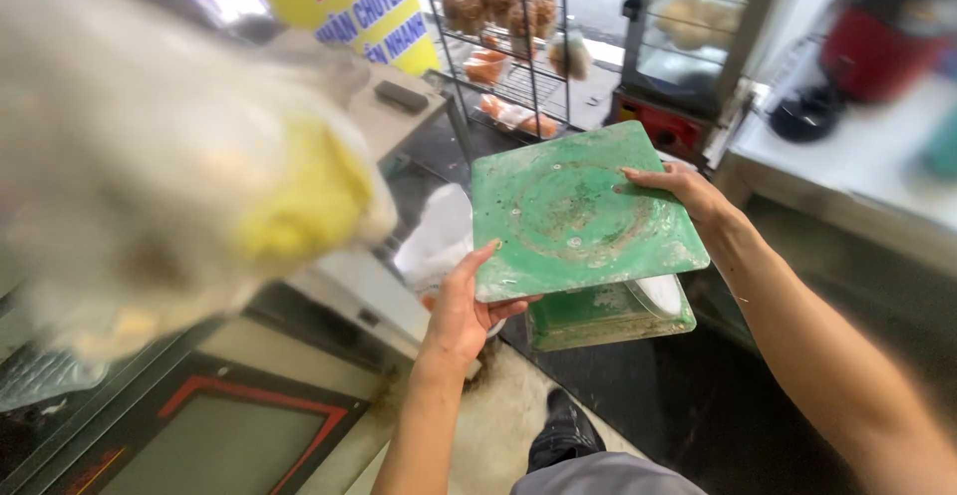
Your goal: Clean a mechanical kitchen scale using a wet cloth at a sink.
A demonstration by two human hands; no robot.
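I hold a green kitchen scale [583, 221] in mid air in front of me. Its flat square top plate is worn and stained, and its dial [658, 296] shows under the plate. My left hand [467, 306] grips the plate's near left corner. On the far right edge rests my right hand [683, 191], thumb on top. A white plastic bag [439, 236] lies just behind the left hand.
A blurred white bag with yellow contents [199, 166] fills the left foreground. A wire rack [508, 31] with baked goods and a glass display cabinet [688, 26] stand behind. A white counter [857, 156] runs at right. My dark shoe [563, 430] is on the floor.
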